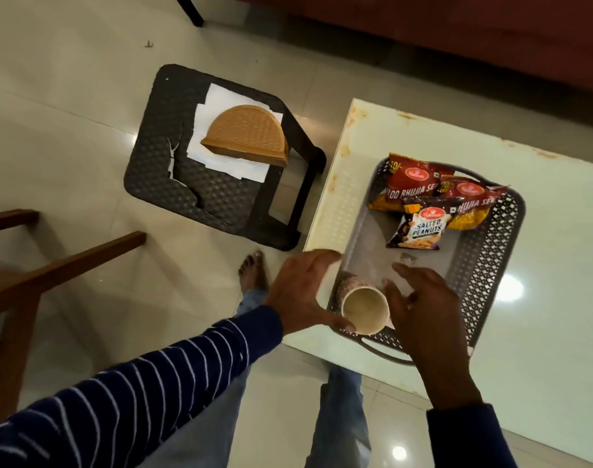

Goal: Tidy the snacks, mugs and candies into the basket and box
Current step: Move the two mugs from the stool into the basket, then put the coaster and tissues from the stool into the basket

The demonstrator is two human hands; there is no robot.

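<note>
A grey perforated basket (491, 265) stands on the white table (541, 383). At its far end lie two red bhujia packets (413, 184) and a salted peanuts packet (420, 228). A beige mug (364, 309) with a patterned outside lies tilted in the near left corner, its mouth towards me. My left hand (302, 292) curves around the mug's left side with fingers spread and the thumb touching the rim. My right hand (426, 315) hovers just right of the mug, fingers apart. A brown woven half-round box (246, 135) sits on the stool to the left.
The black plastic stool (187, 184) has a cracked seat, and white papers (221, 163) lie under the box. A wooden chair frame (35, 275) stands at the left. My legs and a bare foot (254, 271) are on the tiled floor beside the table.
</note>
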